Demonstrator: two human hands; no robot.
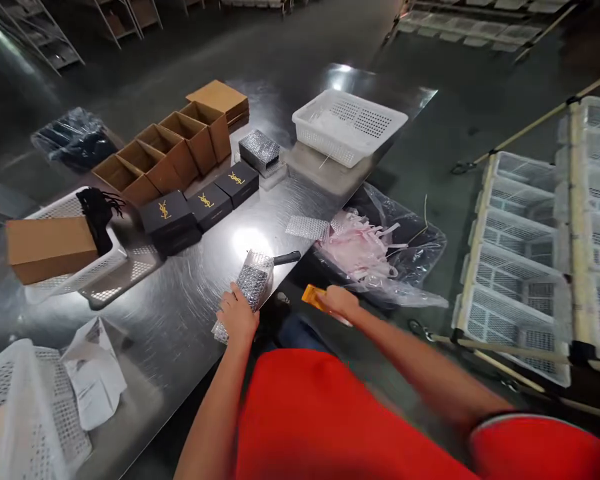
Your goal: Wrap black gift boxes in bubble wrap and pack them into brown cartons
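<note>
1. Grasping a bubble-wrapped packet (pixel 254 277), the person's left grip (pixel 237 315) had its fingers curled over the wrap.
2. The packet lay on the metal bench (pixel 180 333), close to the near edge and slanted, with its lower end partly under the hand.
3. A black handle (pixel 287 258) lay just beside the packet's upper end, pointing towards the near edge; whether the two touched, I could not tell.
4. The right grip (pixel 341 303) was clenched on an orange tool (pixel 313 297), held out past the near edge; its exact kind was too blurred to tell.
5. Beyond that edge, pink cloth pieces (pixel 355 247) sat in a clear plastic bag (pixel 417 250), and a small sheet of bubble wrap (pixel 307 228) reached towards them.
6. Three black boxes (pixel 209 203) with gold letters formed a row, and open cardboard boxes (pixel 180 157) lined the far edge behind them.
7. Past the black boxes stood another wrapped box (pixel 260 151), and a white basket (pixel 350 127) stood towards the far right corner.
8. Towards the left end, a brown carton (pixel 53 247) rested on a second basket (pixel 97 263), with black cords (pixel 99 217) beside it.
</note>
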